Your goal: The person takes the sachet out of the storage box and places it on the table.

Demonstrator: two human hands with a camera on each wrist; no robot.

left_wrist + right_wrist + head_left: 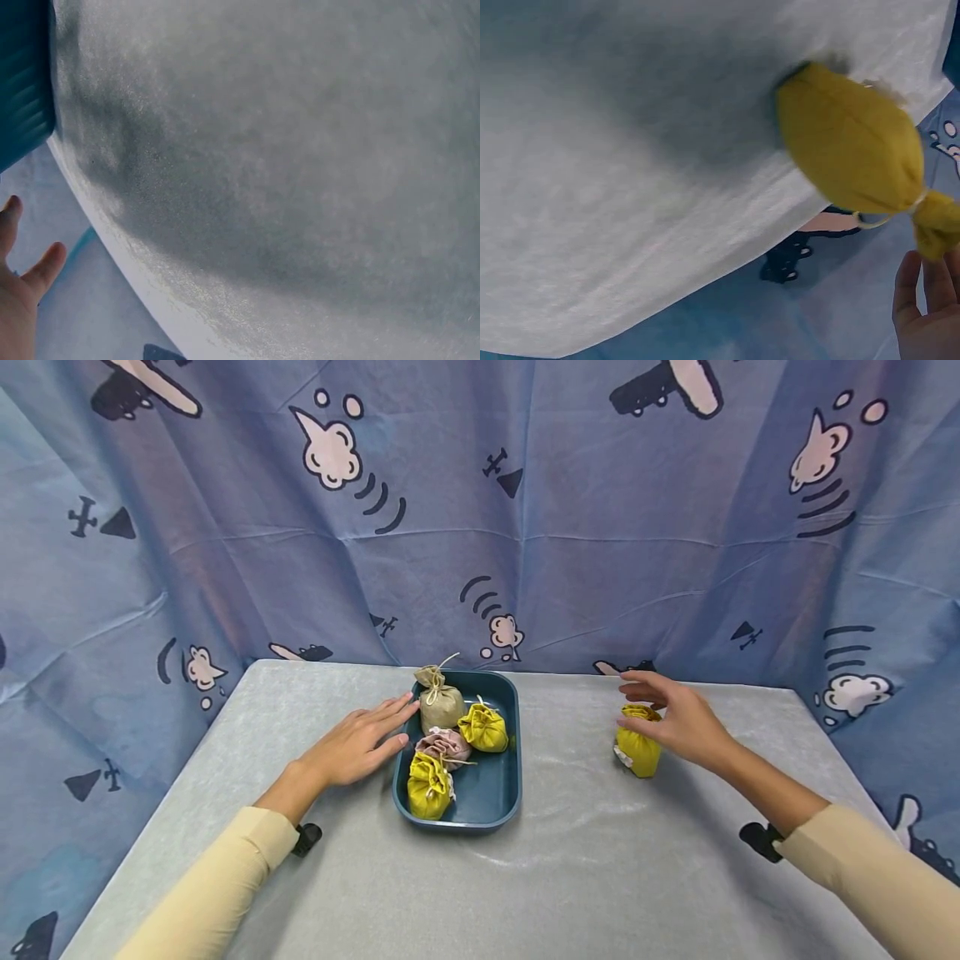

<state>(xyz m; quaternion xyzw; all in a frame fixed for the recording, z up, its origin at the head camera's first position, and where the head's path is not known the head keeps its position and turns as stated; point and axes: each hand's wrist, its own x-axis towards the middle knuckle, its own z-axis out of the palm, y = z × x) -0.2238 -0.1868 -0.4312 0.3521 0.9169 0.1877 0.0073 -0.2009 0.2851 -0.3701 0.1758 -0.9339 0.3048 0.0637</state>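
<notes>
- Yellow pouch (pixel 638 746) alone on the grey worktop (pixel 600 877), well right of the teal tray (pixel 495 793); not yet in the tray, so judged the one piece left to move.
- Right hand (pixel 675 720) curved over that pouch, fingers bent about its gathered top; touching or nearly so in the head view, firm grip not plain. In the right wrist view, fingertips (pixel 922 289) just beside the knotted neck of the pouch (pixel 847 146).
- Left hand (pixel 358 743) flat on the worktop, fingers straight and relaxed, tips against the tray's left rim, holding nothing. In the left wrist view, only a finger and thumb edge (pixel 22 277) and a corner of the tray (pixel 22 82).
- Four pouches already in the tray, judged the done part: beige pouch (pixel 439 702) at the back, second yellow pouch (pixel 484 727) beside it, pink pouch (pixel 444 745) in the middle, third yellow pouch (pixel 428 785) at the front.
- Right half of the tray bare, room enough for one more.
- Count: five pouches in all, namely three yellow, one beige, one pink; one tray; two hands.
- Judged mostly done: four of five in, one out.
- Blue printed cloth (pixel 525 527) hung behind and to both sides.
</notes>
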